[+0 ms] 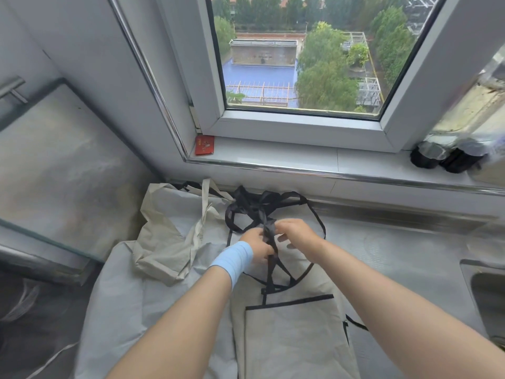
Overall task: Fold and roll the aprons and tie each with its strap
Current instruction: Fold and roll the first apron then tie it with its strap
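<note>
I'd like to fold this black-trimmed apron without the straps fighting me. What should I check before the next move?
1. Black straps untangled: not ok, bunched in a tangle beyond the hands.
2. Left hand and right hand both holding the strap: ok.
3. Black-trimmed apron lying flat: ok in its lower part.
4. Beige apron out of the way: not ok, crumpled just to the left.
5. Strap ends free: cannot tell.
</note>
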`<state>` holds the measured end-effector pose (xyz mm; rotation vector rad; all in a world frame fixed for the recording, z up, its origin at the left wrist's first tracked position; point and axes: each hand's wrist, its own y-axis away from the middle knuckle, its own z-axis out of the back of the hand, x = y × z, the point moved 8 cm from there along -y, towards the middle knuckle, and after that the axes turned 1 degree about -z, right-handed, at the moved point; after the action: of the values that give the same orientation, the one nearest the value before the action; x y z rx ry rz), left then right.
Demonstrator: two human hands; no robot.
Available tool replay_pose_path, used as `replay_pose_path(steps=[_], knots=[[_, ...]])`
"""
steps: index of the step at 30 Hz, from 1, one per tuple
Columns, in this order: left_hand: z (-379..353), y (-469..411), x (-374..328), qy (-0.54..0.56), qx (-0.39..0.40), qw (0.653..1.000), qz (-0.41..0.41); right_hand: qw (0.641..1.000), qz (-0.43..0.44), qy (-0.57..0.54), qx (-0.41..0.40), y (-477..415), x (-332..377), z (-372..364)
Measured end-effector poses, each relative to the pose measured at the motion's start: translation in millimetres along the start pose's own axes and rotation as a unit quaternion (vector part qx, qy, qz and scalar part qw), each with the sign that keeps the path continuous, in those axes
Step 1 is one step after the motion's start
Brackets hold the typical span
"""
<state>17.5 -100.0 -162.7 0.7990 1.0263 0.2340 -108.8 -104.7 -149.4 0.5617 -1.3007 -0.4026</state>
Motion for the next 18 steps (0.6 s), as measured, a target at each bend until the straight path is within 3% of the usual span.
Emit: replay_pose_path(steps=[3,8,11,14,16,18], knots=[[14,4,-6,0.142,-0.013,0.99,0.019,0.993,-0.072,-0.032,0.083,2,-15,-14],[21,6,-1,0.188,-0.015,0.981,0.041,0.975,-0.058,0.161,0.142,9,-18,-18],[14,14,4,0.132,0.03,0.99,0.038,0.987,-0.043,0.134,0.077,4,-17,-10],[-5,18,16,0.046,0.08,0.993,0.073,0.998,-0.053,-0.011,0.013,3,-14,-2],[-11,19,17,0.006,0.086,0.993,0.078,0.995,-0.071,-0.061,0.033,4,-16,-5],[-9,17,13,-0.031,0.059,0.996,0.06,0.993,-0.087,-0.044,0.072,6,-21,-8]])
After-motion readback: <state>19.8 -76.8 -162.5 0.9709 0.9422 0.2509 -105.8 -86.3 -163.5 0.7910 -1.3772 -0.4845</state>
